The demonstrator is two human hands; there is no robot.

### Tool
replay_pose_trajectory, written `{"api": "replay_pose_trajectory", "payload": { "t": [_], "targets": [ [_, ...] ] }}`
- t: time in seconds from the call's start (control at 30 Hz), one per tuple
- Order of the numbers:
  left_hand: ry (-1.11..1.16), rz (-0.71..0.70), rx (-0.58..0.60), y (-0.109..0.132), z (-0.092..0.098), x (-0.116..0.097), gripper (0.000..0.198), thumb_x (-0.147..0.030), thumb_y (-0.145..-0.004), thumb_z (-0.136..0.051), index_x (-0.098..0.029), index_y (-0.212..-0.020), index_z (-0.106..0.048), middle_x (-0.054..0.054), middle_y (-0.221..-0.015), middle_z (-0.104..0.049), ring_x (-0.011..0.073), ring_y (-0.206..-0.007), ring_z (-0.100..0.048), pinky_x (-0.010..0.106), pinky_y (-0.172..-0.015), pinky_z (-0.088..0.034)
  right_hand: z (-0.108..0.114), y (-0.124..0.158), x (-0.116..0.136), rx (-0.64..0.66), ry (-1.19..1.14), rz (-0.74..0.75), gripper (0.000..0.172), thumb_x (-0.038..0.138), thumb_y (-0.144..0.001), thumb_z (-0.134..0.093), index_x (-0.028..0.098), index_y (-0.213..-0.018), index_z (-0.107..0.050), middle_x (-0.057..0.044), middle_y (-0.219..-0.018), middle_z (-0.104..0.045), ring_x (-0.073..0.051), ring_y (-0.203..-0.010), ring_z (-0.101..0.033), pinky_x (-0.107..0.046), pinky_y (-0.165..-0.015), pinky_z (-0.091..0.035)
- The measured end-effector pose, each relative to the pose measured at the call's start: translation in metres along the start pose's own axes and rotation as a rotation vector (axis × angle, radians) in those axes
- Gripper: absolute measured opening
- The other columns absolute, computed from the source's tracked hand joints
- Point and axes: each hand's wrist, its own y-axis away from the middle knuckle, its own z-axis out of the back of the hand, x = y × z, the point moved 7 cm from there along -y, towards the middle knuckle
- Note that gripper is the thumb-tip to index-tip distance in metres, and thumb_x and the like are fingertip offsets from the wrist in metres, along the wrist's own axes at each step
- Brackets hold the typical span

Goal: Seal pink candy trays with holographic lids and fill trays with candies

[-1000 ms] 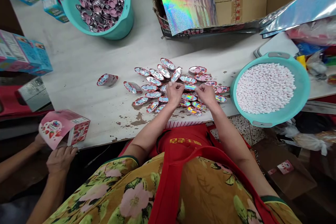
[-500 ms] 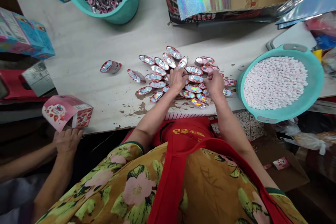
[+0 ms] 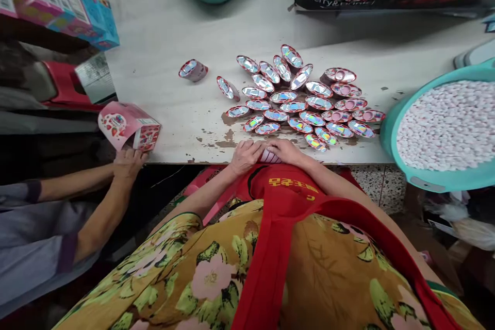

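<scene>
Fingers of my left hand (image 3: pixel 244 157) and right hand (image 3: pixel 285 151) curl half-closed mid-frame; I cannot tell whether they grip the striped item (image 3: pixel 271 158) between. Foil-topped oval containers (image 3: pixel 294 107) cluster above center: crinkled silver, partly iridescent, red-rimmed, some with pink discs (image 3: pixel 346 90).

The head camera faces forward and down; the table (image 3: pixel 154 36) is near.

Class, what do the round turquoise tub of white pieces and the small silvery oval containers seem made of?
Round turquoise tub: probably satin plastic, from its smooth, even colour. Small silvery oval containers: tops apparently shiny foil, judging by rainbow glints; walls unclear.
</scene>
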Motion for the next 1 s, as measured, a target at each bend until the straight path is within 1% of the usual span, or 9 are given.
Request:
{"api": "replay_pose_trajectory", "payload": {
  "t": [0.13,0.33,0.4,0.5,0.6,0.67,0.8,0.87,1.0],
  "targets": [
    [0.033,0.005,-0.002,0.004,-0.006,0.009,0.031,-0.036,-0.097,-0.050,-0.028,-0.113,-0.076,0.016,-0.128,-0.073,0.0332,-0.115,-0.062,0.047,-0.095,-0.041,0.003,0.000,-0.006,-0.033,0.013,-0.062,0.017,0.021,-0.096,-0.059,0.020,-0.090,-0.076,-0.004,-0.087,-0.076,-0.017,-0.078,-0.062,-0.026,-0.071,-0.040],
    [0.124,-0.063,0.000,0.027,0.009,0.002,0.016,-0.034,-0.094,-0.059,-0.026,-0.086,-0.070,0.012,-0.114,-0.077,0.0285,-0.113,-0.067,0.045,-0.098,-0.042,0.003,-0.010,-0.018,-0.108,0.050,-0.135,0.017,0.022,-0.095,-0.059,0.020,-0.093,-0.076,-0.007,-0.097,-0.078,-0.021,-0.088,-0.067,-0.030,-0.079,-0.046],
    [0.166,0.011,-0.063,0.029,0.022,0.000,0.017,-0.034,-0.092,-0.060,-0.025,-0.079,-0.067,0.011,-0.095,-0.076,0.0258,-0.098,-0.068,0.041,-0.093,-0.044,0.004,-0.012,-0.021,-0.124,0.050,-0.171,0.017,0.022,-0.095,-0.058,0.020,-0.093,-0.075,-0.008,-0.099,-0.078,-0.023,-0.092,-0.069,-0.032,-0.083,-0.048],
    [0.349,0.265,-0.293,0.022,0.051,0.001,0.017,-0.035,-0.085,-0.068,-0.024,-0.073,-0.063,0.005,-0.077,-0.069,0.0206,-0.078,-0.062,0.035,-0.082,-0.046,0.015,-0.007,-0.010,-0.185,-0.056,-0.111,0.020,0.026,-0.097,-0.056,0.021,-0.103,-0.075,-0.009,-0.111,-0.078,-0.025,-0.106,-0.069,-0.035,-0.094,-0.049],
    [0.656,0.425,-0.434,0.000,0.069,-0.005,0.021,-0.034,-0.075,-0.078,-0.022,-0.071,-0.061,-0.001,-0.071,-0.063,0.0153,-0.069,-0.056,0.027,-0.071,-0.043,0.035,0.009,0.010,-0.225,-0.337,0.026,0.038,0.047,-0.102,-0.047,0.025,-0.124,-0.069,-0.007,-0.128,-0.073,-0.023,-0.119,-0.065,-0.037,-0.101,-0.048],
    [0.788,0.445,-0.452,-0.020,0.073,-0.015,0.024,-0.031,-0.069,-0.081,-0.021,-0.069,-0.060,-0.002,-0.069,-0.061,0.0126,-0.067,-0.054,0.024,-0.067,-0.041,0.046,0.020,0.018,-0.209,-0.523,0.038,0.049,0.061,-0.098,-0.047,0.026,-0.127,-0.065,-0.007,-0.124,-0.073,-0.021,-0.110,-0.068,-0.035,-0.094,-0.052],
    [0.920,0.429,-0.400,-0.060,0.065,-0.030,0.028,-0.031,-0.065,-0.084,-0.020,-0.067,-0.059,-0.004,-0.064,-0.058,0.0104,-0.062,-0.051,0.023,-0.063,-0.039,0.063,0.032,0.012,-0.248,-0.650,-0.056,0.047,0.065,-0.075,-0.074,0.022,-0.093,-0.066,-0.002,-0.083,-0.071,-0.016,-0.071,-0.064,-0.030,-0.070,-0.051],
    [0.953,0.440,-0.349,-0.081,0.055,-0.032,0.029,-0.033,-0.064,-0.085,-0.020,-0.067,-0.059,-0.004,-0.061,-0.057,0.0106,-0.059,-0.050,0.023,-0.061,-0.039,0.076,0.032,0.001,-0.307,-0.646,-0.094,0.042,0.063,-0.074,-0.073,0.023,-0.077,-0.059,0.003,-0.064,-0.061,-0.014,-0.060,-0.057,-0.028,-0.062,-0.047],
    [0.876,0.418,-0.266,-0.138,0.035,-0.038,0.019,-0.031,-0.069,-0.082,-0.020,-0.070,-0.067,0.000,-0.066,-0.063,0.0141,-0.062,-0.054,0.026,-0.064,-0.042,0.129,0.039,-0.033,-0.507,-0.480,-0.160,0.033,0.054,-0.079,-0.067,0.022,-0.072,-0.058,0.003,-0.061,-0.058,-0.014,-0.056,-0.053,-0.027,-0.057,-0.040]
  ]
}}
